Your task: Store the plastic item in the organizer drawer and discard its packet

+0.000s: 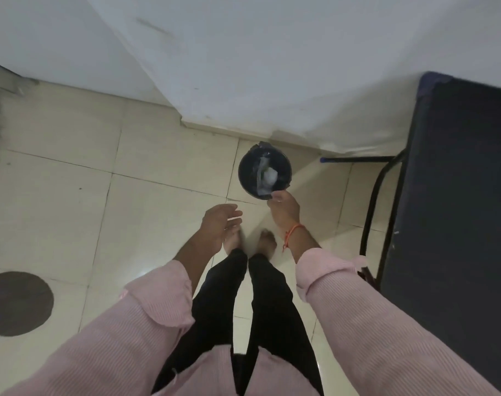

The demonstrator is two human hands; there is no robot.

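Head view: the right hand (283, 208) pinches the clear packet (265, 192) over the near rim of the dark bin (245, 178), poised to drop it; the left hand (220, 224) hangs loosely spread, empty. The plastic item and organizer drawer are out of sight.

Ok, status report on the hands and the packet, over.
Left hand open, empty. Right hand pinching clear plastic packet over round dark bin. Nothing blocking.

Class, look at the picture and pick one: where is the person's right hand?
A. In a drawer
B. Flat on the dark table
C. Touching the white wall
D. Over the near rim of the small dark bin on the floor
D: the right hand reaches to the near rim of the bin, which stands on the tiled floor and holds crumpled scraps.
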